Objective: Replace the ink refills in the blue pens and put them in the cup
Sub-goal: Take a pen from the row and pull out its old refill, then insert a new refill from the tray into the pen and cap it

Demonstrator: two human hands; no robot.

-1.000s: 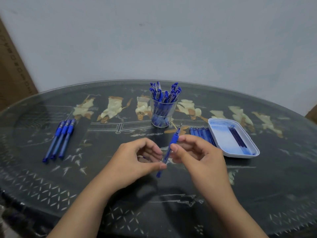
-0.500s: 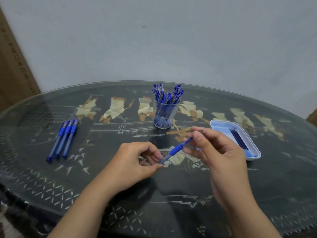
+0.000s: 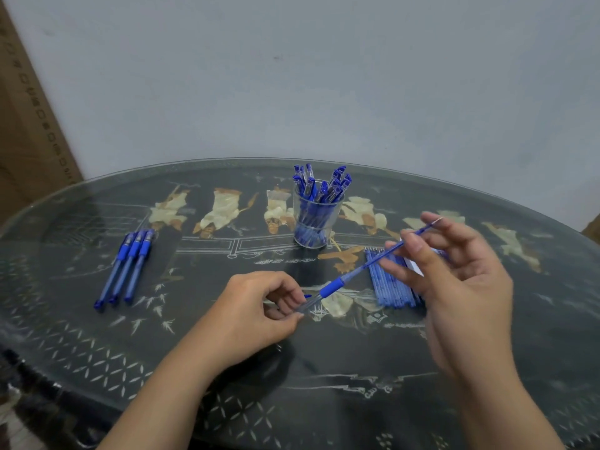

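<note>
Right hand has drawn the refill (thin, blue) from the barrel

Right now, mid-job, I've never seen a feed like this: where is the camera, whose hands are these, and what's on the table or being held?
There is no machine here: a person works with two bare hands, and the single picture comes from a camera worn on their head, looking forward and down. The left hand has its grip closed on a blue pen. A thin refill sticks out of that pen's front, and the right hand pinches it. On the dark patterned table stand a clear cup full of blue pens, three more pens lying side by side at the left, and a bundle of loose refills near the right hand. A white tray is mostly hidden behind that hand.
</note>
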